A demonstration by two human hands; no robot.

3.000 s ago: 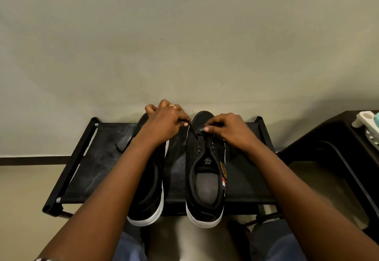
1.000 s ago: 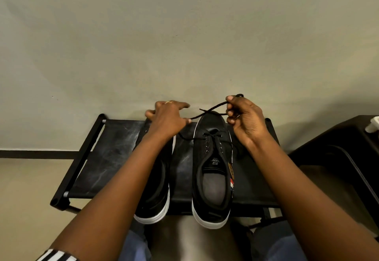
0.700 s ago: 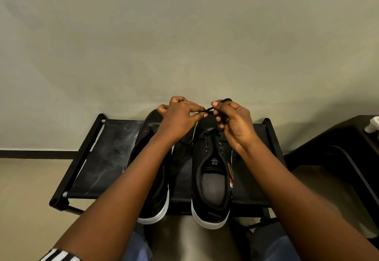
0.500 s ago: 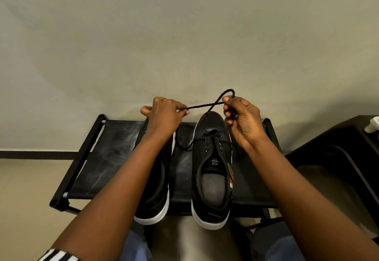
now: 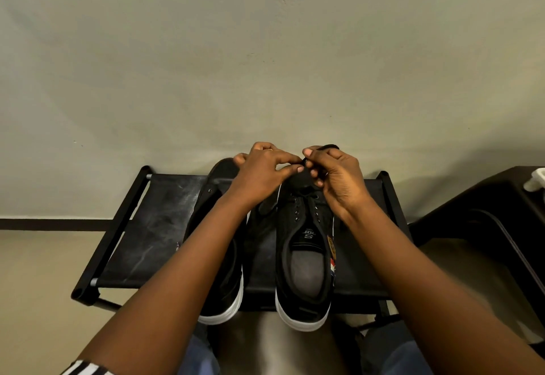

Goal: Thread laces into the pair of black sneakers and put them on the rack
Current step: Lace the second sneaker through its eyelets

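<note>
Two black sneakers with white soles stand side by side on a black fabric rack [image 5: 153,227], toes toward the wall. The right sneaker [image 5: 306,256] has a black lace [image 5: 305,197] crossed through its toe-end eyelets. The left sneaker [image 5: 219,280] lies largely under my left forearm. My left hand [image 5: 262,172] and my right hand [image 5: 336,177] meet above the right sneaker's toe, fingertips almost touching, and both pinch the lace there. A loop of lace [image 5: 330,147] shows above my right hand.
A plain wall rises right behind the rack. A dark piece of furniture [image 5: 486,212] stands to the right, with a white object [image 5: 535,183] on top at the frame edge. My knees in blue trousers [image 5: 194,357] are at the rack's front edge.
Half a second ago my hands were apart with the lace stretched between them. They have come together over the right sneaker's toe, and the lace is bunched between the fingertips.
</note>
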